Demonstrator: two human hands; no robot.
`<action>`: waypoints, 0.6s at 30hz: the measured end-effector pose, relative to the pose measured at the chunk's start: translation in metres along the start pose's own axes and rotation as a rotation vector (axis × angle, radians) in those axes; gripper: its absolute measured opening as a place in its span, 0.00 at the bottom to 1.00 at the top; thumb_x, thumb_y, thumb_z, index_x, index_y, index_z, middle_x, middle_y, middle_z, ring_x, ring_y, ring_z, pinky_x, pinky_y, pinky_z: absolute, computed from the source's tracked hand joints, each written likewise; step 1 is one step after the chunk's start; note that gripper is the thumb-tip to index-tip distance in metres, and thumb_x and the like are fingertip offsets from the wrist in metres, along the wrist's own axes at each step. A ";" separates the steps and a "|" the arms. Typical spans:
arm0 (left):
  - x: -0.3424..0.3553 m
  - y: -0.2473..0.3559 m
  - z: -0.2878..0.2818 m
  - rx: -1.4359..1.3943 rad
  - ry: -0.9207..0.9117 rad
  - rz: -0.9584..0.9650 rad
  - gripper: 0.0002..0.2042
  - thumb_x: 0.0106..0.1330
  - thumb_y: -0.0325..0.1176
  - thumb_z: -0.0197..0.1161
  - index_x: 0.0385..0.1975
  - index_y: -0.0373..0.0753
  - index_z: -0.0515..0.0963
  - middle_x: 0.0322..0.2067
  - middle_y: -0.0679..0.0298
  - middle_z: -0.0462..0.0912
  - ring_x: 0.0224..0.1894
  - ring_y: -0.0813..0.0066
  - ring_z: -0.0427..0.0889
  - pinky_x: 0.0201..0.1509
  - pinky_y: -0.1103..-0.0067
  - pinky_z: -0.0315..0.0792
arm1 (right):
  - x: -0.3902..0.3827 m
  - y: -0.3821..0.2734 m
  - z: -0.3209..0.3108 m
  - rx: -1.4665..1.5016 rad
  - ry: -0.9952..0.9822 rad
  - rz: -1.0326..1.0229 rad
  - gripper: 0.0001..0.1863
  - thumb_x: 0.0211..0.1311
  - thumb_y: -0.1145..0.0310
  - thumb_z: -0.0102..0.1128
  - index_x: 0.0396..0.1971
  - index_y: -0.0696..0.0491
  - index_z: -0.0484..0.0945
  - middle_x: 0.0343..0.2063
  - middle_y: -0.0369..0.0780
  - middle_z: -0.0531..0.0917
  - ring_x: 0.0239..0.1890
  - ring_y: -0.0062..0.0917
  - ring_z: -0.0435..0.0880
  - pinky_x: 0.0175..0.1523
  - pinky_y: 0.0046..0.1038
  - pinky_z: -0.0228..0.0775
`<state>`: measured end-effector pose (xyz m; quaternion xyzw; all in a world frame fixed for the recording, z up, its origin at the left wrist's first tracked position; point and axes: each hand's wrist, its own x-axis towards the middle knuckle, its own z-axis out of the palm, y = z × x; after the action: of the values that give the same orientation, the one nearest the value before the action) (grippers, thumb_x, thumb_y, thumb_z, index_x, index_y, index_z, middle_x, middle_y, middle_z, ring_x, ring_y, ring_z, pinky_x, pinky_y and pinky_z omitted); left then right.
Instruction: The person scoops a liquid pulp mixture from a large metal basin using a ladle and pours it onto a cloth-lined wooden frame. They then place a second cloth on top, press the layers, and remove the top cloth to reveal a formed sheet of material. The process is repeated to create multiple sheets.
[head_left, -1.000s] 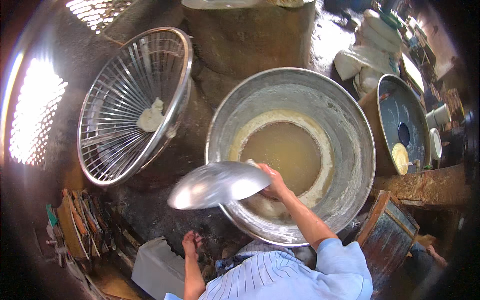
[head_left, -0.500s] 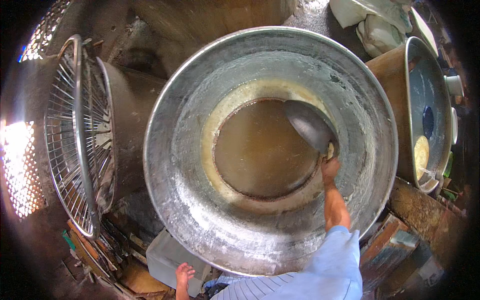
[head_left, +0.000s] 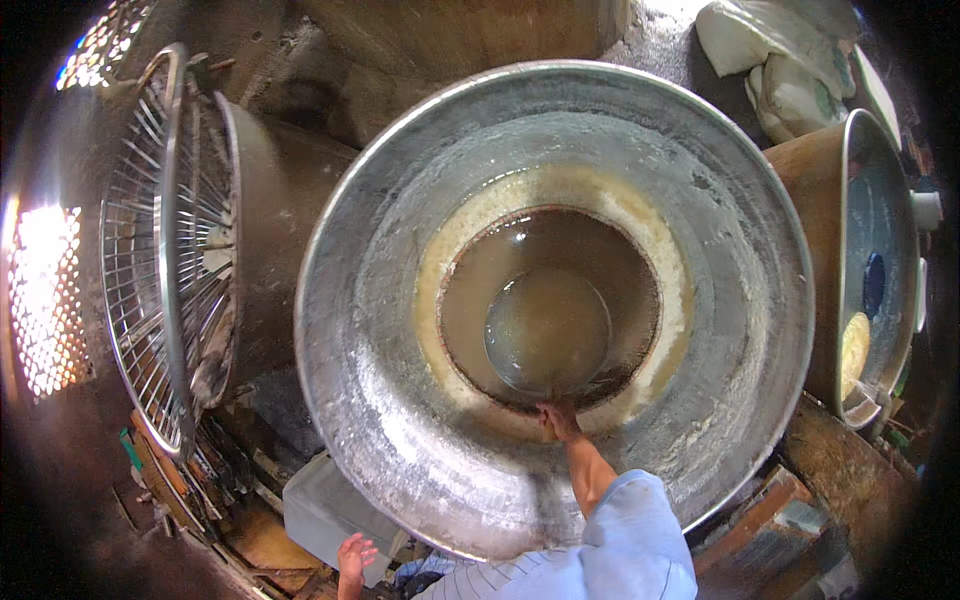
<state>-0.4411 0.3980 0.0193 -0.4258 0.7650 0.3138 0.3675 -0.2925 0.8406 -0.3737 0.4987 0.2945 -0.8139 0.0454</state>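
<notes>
A wide metal vat (head_left: 372, 268) with a flared wall holds brown liquid (head_left: 630, 270) at its bottom. In that liquid sits a large round ladle (head_left: 489, 350), its bowl filled and lying level near the surface. My right hand (head_left: 558, 418) is closed round the ladle's short handle, by the near edge of the liquid; the fingers mostly cover the handle. My left hand (head_left: 355, 555) hangs outside the vat's near left rim, fingers spread, holding nothing. A grey plastic box (head_left: 325, 510) stands just beyond it.
To the left, a round metal wire rack (head_left: 168, 260) leans upright on a drum. A second metal basin (head_left: 880, 270) stands on the right, with a blue object and a yellow round thing inside. White sacks (head_left: 800, 90) lie far right; wood scraps (head_left: 185, 490) sit lower left.
My right hand has swung left and nearer, bringing the ladle from tilted at the liquid's right side to level and full, nearer the middle. My left hand stays open.
</notes>
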 end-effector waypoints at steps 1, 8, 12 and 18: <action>-0.001 -0.001 0.004 -0.001 -0.007 0.021 0.17 0.62 0.34 0.54 0.50 0.40 0.68 0.35 0.60 0.79 0.31 0.68 0.81 0.31 0.77 0.73 | -0.013 -0.009 0.020 0.028 0.081 0.084 0.04 0.49 0.76 0.59 0.22 0.58 0.73 0.13 0.37 0.73 0.13 0.23 0.72 0.16 0.26 0.65; 0.032 -0.008 0.036 -0.219 -0.216 0.281 0.15 0.62 0.33 0.54 0.49 0.39 0.70 0.35 0.62 0.79 0.31 0.73 0.80 0.30 0.80 0.71 | -0.180 -0.106 0.140 -0.055 0.162 0.020 0.05 0.47 0.78 0.60 0.20 0.58 0.72 0.12 0.38 0.72 0.11 0.24 0.72 0.15 0.28 0.66; 0.050 -0.003 0.048 -0.307 -0.331 0.402 0.12 0.63 0.30 0.51 0.46 0.40 0.71 0.36 0.63 0.79 0.30 0.74 0.80 0.28 0.80 0.71 | -0.258 -0.135 0.184 -0.235 0.184 -0.153 0.06 0.48 0.76 0.60 0.18 0.58 0.72 0.10 0.38 0.72 0.10 0.24 0.71 0.14 0.28 0.66; 0.113 -0.093 0.019 -0.628 -0.322 0.239 0.11 0.63 0.32 0.51 0.44 0.41 0.70 0.31 0.61 0.78 0.27 0.68 0.79 0.25 0.74 0.72 | -0.346 -0.111 0.304 -0.244 0.163 -0.217 0.04 0.50 0.78 0.58 0.21 0.59 0.72 0.12 0.38 0.72 0.10 0.24 0.71 0.14 0.27 0.65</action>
<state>-0.3951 0.3242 -0.1003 -0.3706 0.6081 0.6368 0.2956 -0.3992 0.6968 0.0648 0.5193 0.4456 -0.7292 -0.0064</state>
